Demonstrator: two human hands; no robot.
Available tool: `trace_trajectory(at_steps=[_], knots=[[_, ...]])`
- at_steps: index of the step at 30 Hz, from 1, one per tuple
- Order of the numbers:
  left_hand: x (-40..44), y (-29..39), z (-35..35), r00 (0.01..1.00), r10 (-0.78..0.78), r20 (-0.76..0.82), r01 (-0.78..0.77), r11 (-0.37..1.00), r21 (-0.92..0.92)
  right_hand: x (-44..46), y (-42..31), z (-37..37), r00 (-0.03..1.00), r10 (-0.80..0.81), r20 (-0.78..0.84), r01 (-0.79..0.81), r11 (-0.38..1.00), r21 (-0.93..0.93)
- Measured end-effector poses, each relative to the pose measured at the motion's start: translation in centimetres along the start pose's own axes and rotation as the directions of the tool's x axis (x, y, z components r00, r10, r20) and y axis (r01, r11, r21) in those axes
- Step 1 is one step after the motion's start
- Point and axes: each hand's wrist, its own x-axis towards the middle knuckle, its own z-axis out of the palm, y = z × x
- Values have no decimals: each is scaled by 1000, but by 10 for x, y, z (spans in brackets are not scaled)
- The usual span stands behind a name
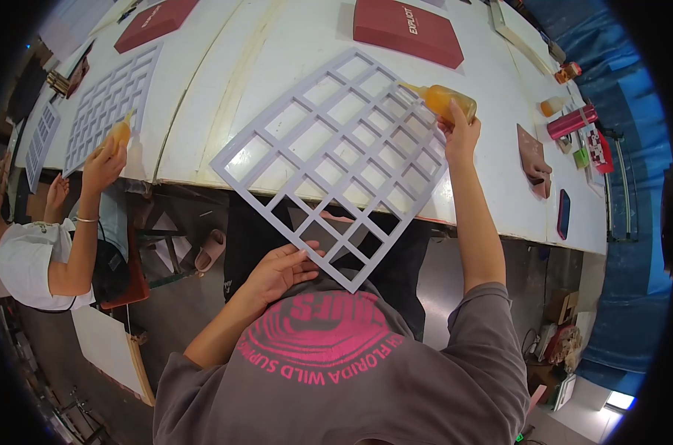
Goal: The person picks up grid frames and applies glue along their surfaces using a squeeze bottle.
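A pale grey lattice frame (304,176) with many square openings lies tilted, partly on the white table (203,141) and partly over its front edge. My left hand (283,271) grips the frame's lower left edge, near its bottom corner. In my right hand (460,132) is a bottle of orange-yellow liquid (449,102), held on its side. The bottle's narrow tip points left, over the frame's upper right edge.
Two dark red boxes (407,31) (155,24) stand at the back. To the right are a brown cloth piece (533,159), a phone (564,213) and a pink-red flask (572,121). At left, a co-worker's hand (105,165) holds a similar bottle over another lattice (114,104).
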Motion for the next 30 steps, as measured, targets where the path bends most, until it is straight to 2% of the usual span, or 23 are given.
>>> trace_trajectory(at_steps=[6,13,14,25,28,29,30], knots=[[-2,1,3,1000,-11,6,11,1000,18,-5,2,0,999,-37,4,37,997,-69],[-1,-2,1,1000,-27,0,27,1000,10,-68,15,-8,974,50,223,-52,999,2],[-1,-1,2,1000,-27,2,27,1000,13,-83,14,-5,972,110,208,-109,994,-14],[1,-2,3,1000,7,-19,-5,996,84,-224,21,13,829,241,505,-242,968,-64],[1,-2,6,998,41,-42,-36,994,103,-234,10,20,663,469,584,-536,842,-68],[1,-2,8,996,69,-58,-62,990,123,-231,11,17,602,507,617,-633,774,-17],[1,-2,9,993,96,-72,-85,986,145,-225,7,13,610,501,614,-645,764,17]])
